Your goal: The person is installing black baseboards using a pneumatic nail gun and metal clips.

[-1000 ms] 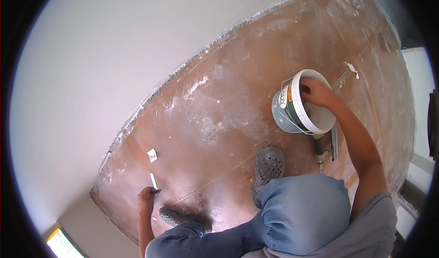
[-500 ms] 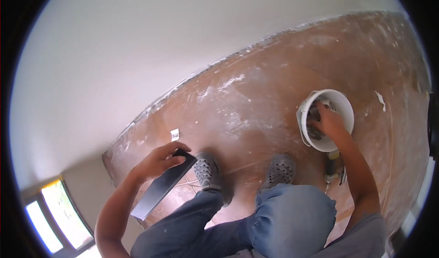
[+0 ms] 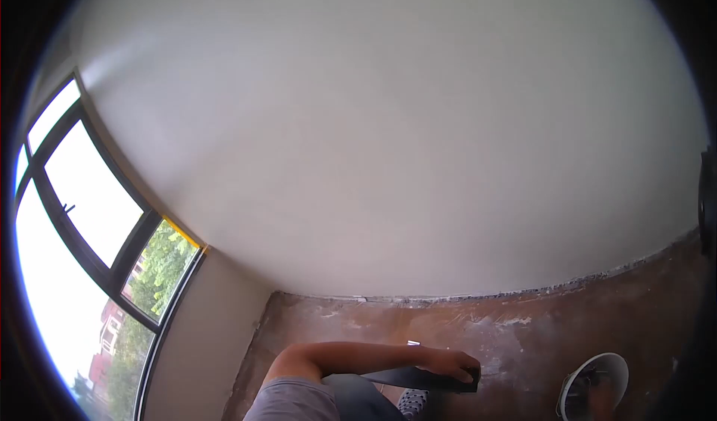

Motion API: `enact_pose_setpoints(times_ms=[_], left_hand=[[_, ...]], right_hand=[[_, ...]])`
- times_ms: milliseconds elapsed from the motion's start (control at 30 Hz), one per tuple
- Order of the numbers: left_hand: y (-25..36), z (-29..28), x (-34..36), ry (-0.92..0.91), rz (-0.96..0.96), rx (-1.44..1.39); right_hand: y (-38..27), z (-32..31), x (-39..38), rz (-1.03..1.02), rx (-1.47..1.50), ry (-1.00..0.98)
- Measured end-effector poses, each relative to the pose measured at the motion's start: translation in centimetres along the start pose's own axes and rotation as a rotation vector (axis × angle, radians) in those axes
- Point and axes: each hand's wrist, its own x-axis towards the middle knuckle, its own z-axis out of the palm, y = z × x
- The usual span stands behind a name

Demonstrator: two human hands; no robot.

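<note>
My left hand (image 3: 452,364) is closed round the end of a long, dark, flat board (image 3: 422,380). This board reaches back to the left under my forearm, above my grey perforated clog (image 3: 413,401). Down at the lower right stands a white bucket (image 3: 623,372). My right hand (image 3: 600,400) is inside it, dim and smeared, so its fingers cannot be made out. Whatever lies in the bucket is too dark to name.
A broad pale wall (image 3: 418,145) fills most of the view. Its foot meets a brown, white-smeared floor (image 3: 515,339). Dark-framed windows (image 3: 112,275) with a yellow strip are at the left. A small white piece (image 3: 413,343) lies on the floor.
My view has tipped up toward the wall and windows, so hands and bucket now appear lower. My left hand still holds the board, and my right hand is still in the bucket.
</note>
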Motion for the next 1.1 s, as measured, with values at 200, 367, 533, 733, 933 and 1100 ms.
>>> enact_pose_setpoints(times_ms=[200,367,533,733,933,1100], left_hand=[[1.9,-1.1,1.0,-0.001,0.073,0.075],[3.8,-1.4,2.6,0.075,0.068,0.279],[9.5,-2.4,1.8,0.214,-0.043,0.452],[11.7,-1.7,3.1,0.355,0.018,0.271],[10.3,-1.3,3.3,0.469,0.131,0.247],[10.3,-0.7,2.8,0.522,0.159,0.318]], right_hand=[[-3.1,0.2,-2.4,0.338,0.408,0.365],[-9.9,-3.8,-8.6,0.057,0.131,0.606],[-24.7,-7.9,-10.6,0.041,0.986,0.421],[-32.1,-7.1,-8.8,-0.092,1.206,0.195],[-33.8,-4.6,-9.9,-0.194,1.168,0.211],[-35.4,-3.8,-10.2,-0.239,0.975,0.209]])
